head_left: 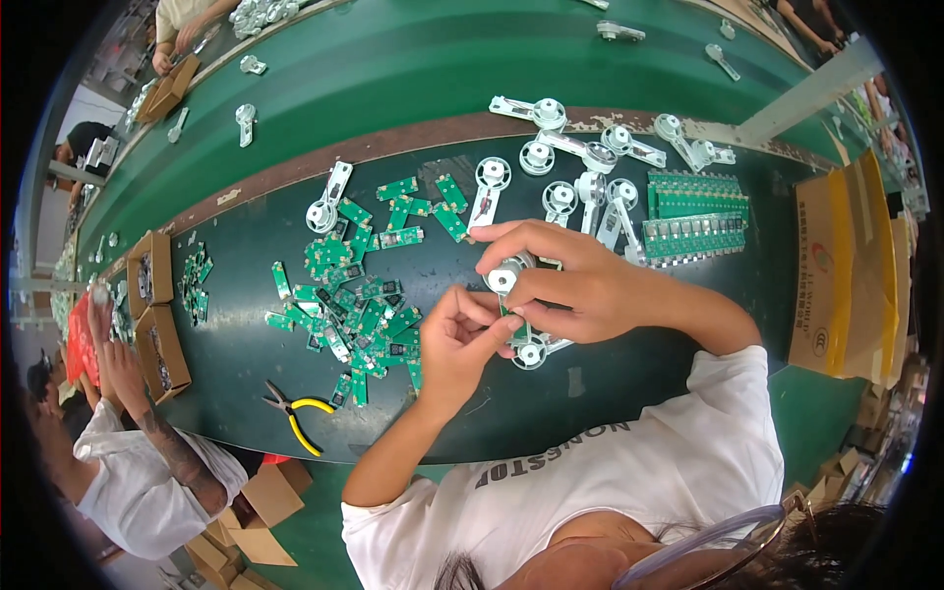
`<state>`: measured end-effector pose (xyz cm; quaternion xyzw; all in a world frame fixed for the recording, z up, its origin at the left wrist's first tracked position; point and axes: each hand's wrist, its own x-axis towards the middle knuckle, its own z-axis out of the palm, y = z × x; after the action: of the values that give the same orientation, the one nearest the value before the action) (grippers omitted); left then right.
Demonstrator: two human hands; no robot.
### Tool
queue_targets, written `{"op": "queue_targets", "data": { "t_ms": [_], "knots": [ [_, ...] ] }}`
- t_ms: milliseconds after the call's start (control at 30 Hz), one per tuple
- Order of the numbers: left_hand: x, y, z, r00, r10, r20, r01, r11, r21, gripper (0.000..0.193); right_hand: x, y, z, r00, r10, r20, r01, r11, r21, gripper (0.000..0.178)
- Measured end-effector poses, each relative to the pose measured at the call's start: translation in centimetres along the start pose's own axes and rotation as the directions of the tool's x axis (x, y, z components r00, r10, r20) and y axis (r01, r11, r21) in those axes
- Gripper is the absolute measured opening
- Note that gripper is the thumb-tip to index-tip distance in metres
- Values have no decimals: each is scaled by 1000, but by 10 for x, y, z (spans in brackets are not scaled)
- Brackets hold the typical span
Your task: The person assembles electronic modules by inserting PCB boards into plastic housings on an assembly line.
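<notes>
Close in front of me, both my hands meet over a white handheld fan part [503, 279] with a round hub. My right hand [580, 280] curls over it from the right, its fingers around the hub and handle. From the left, my left hand [460, 334] pinches a small green circuit board [508, 313] against the handle; the fingers partly hide it. Just below them, another white fan part [529, 355] lies on the table. Left of my hands spreads a heap of loose green circuit boards [344, 295].
More white fan parts [492, 187] lie beyond my hands, beside stacked green board panels [694, 236]. Yellow-handled pliers [300, 418] rest near the front edge. A cardboard box [846, 275] stands right. A green conveyor belt [393, 64] runs behind; a co-worker [162, 462] sits left.
</notes>
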<state>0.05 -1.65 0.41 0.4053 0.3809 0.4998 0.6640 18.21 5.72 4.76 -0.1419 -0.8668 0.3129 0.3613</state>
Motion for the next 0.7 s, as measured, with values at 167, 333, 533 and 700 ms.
{"op": "queue_targets", "data": {
  "t_ms": [167,333,533,700],
  "knots": [
    [5,12,4,994,-108,-17,108,994,-6,25,2,-3,-2,999,-23,38,33,959,-281,8],
    [1,12,5,991,-134,-26,136,985,106,27,-1,4,3,943,-282,175,331,747,-577,12],
    [-6,9,7,997,-52,-54,64,968,244,29,-9,5,18,939,-294,179,335,663,-669,26],
    [-5,-2,16,931,298,-211,-287,955,83,50,-9,9,26,972,220,-85,-189,942,276,73]
  ]
}}
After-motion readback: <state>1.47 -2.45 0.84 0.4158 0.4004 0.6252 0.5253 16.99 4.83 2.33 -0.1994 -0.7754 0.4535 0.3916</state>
